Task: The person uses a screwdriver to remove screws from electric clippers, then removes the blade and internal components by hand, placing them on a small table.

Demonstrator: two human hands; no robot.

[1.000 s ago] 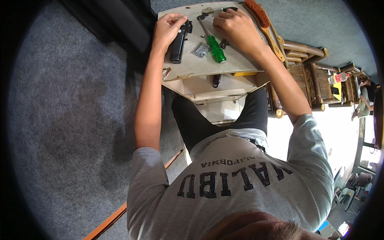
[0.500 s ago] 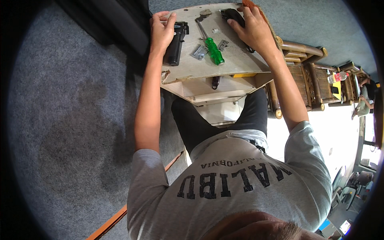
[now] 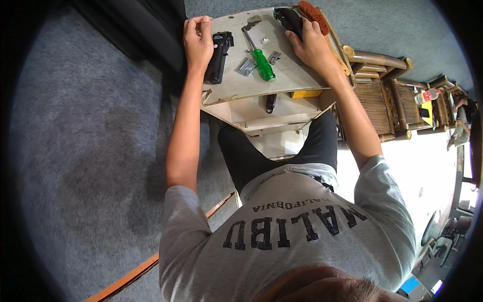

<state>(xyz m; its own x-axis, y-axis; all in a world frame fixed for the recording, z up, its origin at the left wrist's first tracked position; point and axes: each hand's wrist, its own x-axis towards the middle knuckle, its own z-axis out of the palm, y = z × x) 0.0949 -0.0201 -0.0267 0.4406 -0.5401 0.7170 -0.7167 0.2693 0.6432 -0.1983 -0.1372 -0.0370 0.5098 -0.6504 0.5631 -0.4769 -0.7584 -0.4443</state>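
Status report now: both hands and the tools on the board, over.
Left hand on black tool. Right hand on black object. Green screwdriver lies free between them.

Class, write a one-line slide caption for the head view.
Left hand grips the wooden board's edge; right hand rests on a black tool near a green screwdriver.

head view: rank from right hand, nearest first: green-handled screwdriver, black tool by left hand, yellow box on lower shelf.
From the right hand, resting on a dark object at the board's far right:
1. green-handled screwdriver, mid-board, just left of the hand.
2. yellow box, on the shelf below the board's near edge, toward the person.
3. black tool, at the board's left side, touching the left hand.
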